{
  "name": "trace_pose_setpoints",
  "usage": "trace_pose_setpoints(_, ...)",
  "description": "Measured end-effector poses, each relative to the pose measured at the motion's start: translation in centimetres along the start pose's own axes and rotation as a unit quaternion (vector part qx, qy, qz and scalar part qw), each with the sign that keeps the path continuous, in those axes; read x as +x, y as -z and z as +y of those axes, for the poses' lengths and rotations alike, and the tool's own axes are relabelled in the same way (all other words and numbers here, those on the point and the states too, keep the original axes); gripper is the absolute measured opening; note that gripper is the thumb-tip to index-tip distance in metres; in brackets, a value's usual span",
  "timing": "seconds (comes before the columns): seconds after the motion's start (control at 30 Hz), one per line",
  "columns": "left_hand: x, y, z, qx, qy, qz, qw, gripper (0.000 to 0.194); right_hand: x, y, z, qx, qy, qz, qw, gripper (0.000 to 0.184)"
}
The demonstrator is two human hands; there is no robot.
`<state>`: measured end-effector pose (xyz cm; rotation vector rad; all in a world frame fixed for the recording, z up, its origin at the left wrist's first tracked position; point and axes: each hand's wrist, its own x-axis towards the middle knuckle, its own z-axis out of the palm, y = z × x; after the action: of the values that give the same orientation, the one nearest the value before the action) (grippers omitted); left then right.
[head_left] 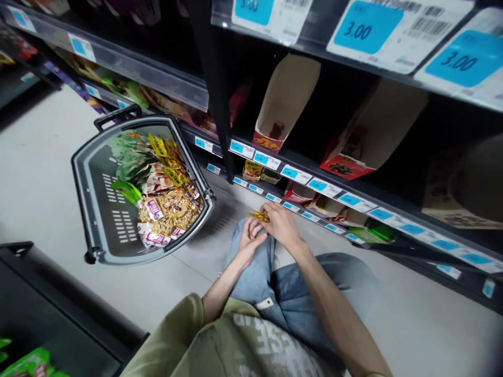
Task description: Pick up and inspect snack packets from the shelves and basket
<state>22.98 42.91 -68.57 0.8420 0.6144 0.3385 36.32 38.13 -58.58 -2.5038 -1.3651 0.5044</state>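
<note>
The right hand (283, 226) pinched a small yellow packet (258, 215) in its fingers. The left hand (250, 242) was close below, with its fingers curled, but you cannot tell if they gripped the packet too. The packet was up over the blue jeans (251, 264), near one knee. Past the knees was a smooth, pale grey floor (173, 277), with a thin line running across it. A grey basket (98, 188) stood there on the left, with green packs (131, 154), yellow packs (159, 145) and shiny gold packs (176, 207) in it. In front and to the right was a big dark shelf (212, 63) with rows of blue and white tags (356, 31). Open boxes (291, 94) sat on it. At the bottom left was another dark shelf (55, 309), with green bags (31, 362) on it.
</note>
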Motion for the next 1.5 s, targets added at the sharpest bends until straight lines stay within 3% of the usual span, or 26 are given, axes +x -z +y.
trace_pose_setpoints(0.1, 0.1, -0.1, -0.7, -0.010, -0.008, 0.042, 0.999, 0.066, 0.1, 0.0, -0.8, 0.004, -0.006, -0.017, 1.000, 0.017)
trace_pose_setpoints(0.23, 0.3, 0.7, 0.4, -0.007, -0.029, 0.079, 0.996, 0.043, 0.0, 0.3, -1.2, 0.010, -0.029, -0.063, 0.998, 0.022)
trace_pose_setpoints(0.4, 1.1, 1.5, 1.4, 0.096, -0.065, 0.052, 0.992, 0.031, -0.5, 0.6, -0.9, -0.007, -0.038, -0.074, 0.996, 0.024)
trace_pose_setpoints(0.53, 2.6, 2.6, 2.6, 0.227, -0.073, 0.048, 0.970, 0.032, -0.6, 0.9, -0.4, -0.021, -0.053, -0.084, 0.995, 0.028)
trace_pose_setpoints(0.73, 8.0, 3.0, 6.6, 0.240, -0.135, 0.002, 0.961, 0.039, -0.8, 2.5, 1.6, -0.067, -0.121, -0.083, 0.987, 0.033)
trace_pose_setpoints(0.83, 11.9, 2.7, 7.9, 0.304, -0.187, 0.034, 0.934, 0.035, -1.0, 2.9, 2.3, -0.084, -0.153, -0.098, 0.980, 0.032)
trace_pose_setpoints(0.97, 16.4, 2.1, 8.5, 0.421, -0.205, 0.085, 0.879, 0.027, -1.2, 2.3, 2.4, -0.072, -0.118, -0.131, 0.982, 0.029)
trace_pose_setpoints(1.17, 20.4, 1.0, 9.0, 0.532, -0.226, 0.058, 0.814, 0.027, -1.6, 1.5, 2.3, -0.062, -0.087, -0.146, 0.983, 0.030)
trace_pose_setpoints(1.33, 23.4, 1.4, 8.8, 0.609, -0.182, 0.043, 0.771, 0.033, -2.2, 1.5, 2.7, -0.052, -0.089, -0.149, 0.983, 0.029)
trace_pose_setpoints(1.5, 25.7, 1.7, 8.5, 0.638, -0.147, 0.047, 0.754, 0.031, -2.6, 1.5, 2.5, -0.043, -0.085, -0.152, 0.984, 0.027)
